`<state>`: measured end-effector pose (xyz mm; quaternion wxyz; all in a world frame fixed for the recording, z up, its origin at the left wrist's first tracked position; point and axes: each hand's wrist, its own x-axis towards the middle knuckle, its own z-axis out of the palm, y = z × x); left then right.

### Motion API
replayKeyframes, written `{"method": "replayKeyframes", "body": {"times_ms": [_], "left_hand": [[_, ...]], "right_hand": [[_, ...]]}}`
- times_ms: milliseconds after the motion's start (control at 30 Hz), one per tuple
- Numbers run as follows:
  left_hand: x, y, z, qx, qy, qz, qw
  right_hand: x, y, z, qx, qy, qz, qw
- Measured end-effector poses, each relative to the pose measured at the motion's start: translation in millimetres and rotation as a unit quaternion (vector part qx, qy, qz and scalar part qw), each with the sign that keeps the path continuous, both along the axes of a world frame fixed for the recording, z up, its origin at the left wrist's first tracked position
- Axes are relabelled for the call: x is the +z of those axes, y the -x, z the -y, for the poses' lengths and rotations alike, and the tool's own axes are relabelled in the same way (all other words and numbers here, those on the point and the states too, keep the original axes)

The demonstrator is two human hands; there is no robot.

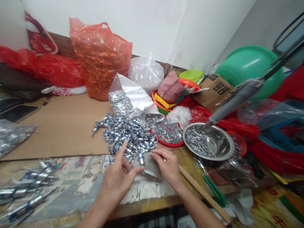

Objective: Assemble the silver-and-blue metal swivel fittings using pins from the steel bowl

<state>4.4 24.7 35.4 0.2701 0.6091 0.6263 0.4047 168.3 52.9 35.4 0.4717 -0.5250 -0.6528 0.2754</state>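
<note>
My left hand (pixel 118 177) is beside a grey metal block (pixel 150 169), its index finger stretched up and its thumb apart. A small silver-and-blue metal fitting (pixel 141 158) with a ring at its lower end stands out on the block, close to the thumb tip. Over the block's right side, my right hand (pixel 167 164) has thumb and index finger pinched together; whatever is between them is too small to make out. Behind both hands lies a heap of similar silver-and-blue fittings (pixel 123 129). More fittings (pixel 30 180) lie blurred at the left front.
Right of the heap are a red tray (pixel 174 144) of flat metal pieces and a steel bowl (pixel 224 152) of metal pins. A wooden handle (pixel 204 193) and a green-handled tool (pixel 215 191) lie right. Bags, including an orange one (pixel 102 60), line the wall. Cardboard (pixel 66 123) covers the left.
</note>
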Motion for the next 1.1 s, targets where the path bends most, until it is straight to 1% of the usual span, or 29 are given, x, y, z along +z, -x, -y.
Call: {"method": "replayKeyframes", "body": {"times_ms": [33,67,133,200,233,267,333,433,500,567,667,900,1100], "left_hand": [[-0.5,8.1,-5.3,-0.006,-0.029,0.002,1.000],[-0.7,14.9,-11.8,-0.026,-0.060,0.004,0.998],[-1.5,23.0,-26.1,-0.105,-0.104,-0.003,0.989],[-3.6,23.3,-38.7,-0.176,-0.117,-0.017,0.977],[-5.3,21.3,-42.9,-0.196,-0.119,-0.019,0.973],[-7.4,18.4,-45.3,-0.204,-0.121,-0.019,0.971],[-12.4,12.0,-44.0,-0.189,-0.129,-0.014,0.973],[-19.9,5.0,-31.2,-0.138,-0.151,-0.009,0.979],[-23.4,2.4,-21.2,-0.110,-0.167,-0.005,0.980],[-25.6,0.6,-14.3,-0.097,-0.182,0.000,0.979],[-27.4,-1.6,-10.7,-0.099,-0.198,0.004,0.975],[-31.8,-2.7,-12.1,-0.092,-0.213,0.009,0.973],[-31.6,-1.1,-12.5,-0.101,-0.212,0.014,0.972]], "right_hand": [[0.4,0.4,-0.9,-0.006,0.016,-0.008,1.000],[0.7,1.1,-3.0,-0.012,0.031,-0.015,0.999],[0.7,4.6,-8.6,-0.022,0.049,-0.019,0.998],[0.8,10.8,-12.6,-0.021,0.050,-0.015,0.998],[1.1,14.4,-13.4,-0.014,0.049,-0.011,0.999],[1.7,17.9,-13.2,-0.003,0.046,-0.007,0.999],[3.3,23.2,-10.3,0.027,0.035,0.006,0.999],[5.7,25.0,-4.0,0.070,0.020,0.016,0.997],[5.9,22.7,-1.1,0.079,0.022,0.007,0.997],[5.0,19.2,0.3,0.081,0.022,-0.004,0.996],[2.8,14.9,1.4,0.087,0.013,-0.016,0.996],[-0.4,11.8,6.4,0.098,0.009,-0.043,0.994],[-2.5,13.6,9.9,0.078,0.001,-0.048,0.996]]}}
